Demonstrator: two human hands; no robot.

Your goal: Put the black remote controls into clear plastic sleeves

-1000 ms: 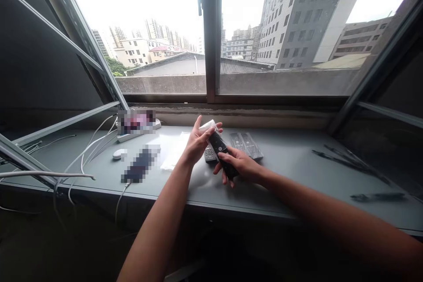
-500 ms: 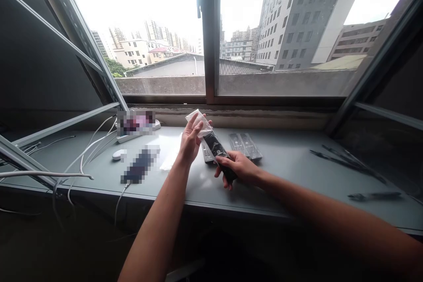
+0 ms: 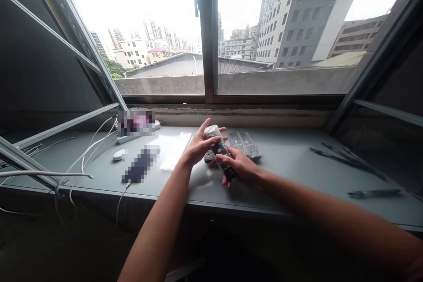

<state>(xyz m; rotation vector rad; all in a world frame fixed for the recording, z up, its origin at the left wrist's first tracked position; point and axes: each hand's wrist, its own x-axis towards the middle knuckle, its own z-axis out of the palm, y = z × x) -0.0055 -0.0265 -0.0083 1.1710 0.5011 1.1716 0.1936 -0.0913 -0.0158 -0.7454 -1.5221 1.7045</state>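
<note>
A black remote control [image 3: 220,150] in a clear plastic sleeve is held tilted above the desk. My right hand [image 3: 240,165] grips its lower end, thumb on top and fingers beneath. Around the upper end is my left hand [image 3: 200,144], its thumb lying on the plastic and its fingers behind. Another remote with buttons [image 3: 209,156] lies on the desk, mostly hidden behind my hands. Just right of them, wrapped black remotes [image 3: 246,144] lie side by side.
White sheets [image 3: 175,152] lie left of my hands on the grey desk [image 3: 284,185]. Farther left are a blurred phone-like object [image 3: 140,166], a white round item [image 3: 118,155], a power strip [image 3: 157,124] and white cables. Black cables [image 3: 346,161] lie at right, metal frames at both sides.
My left hand has moved right and down onto the sleeved remote, closing on its upper end. The loose end of the sleeve is now folded down. My right hand keeps its grip.
</note>
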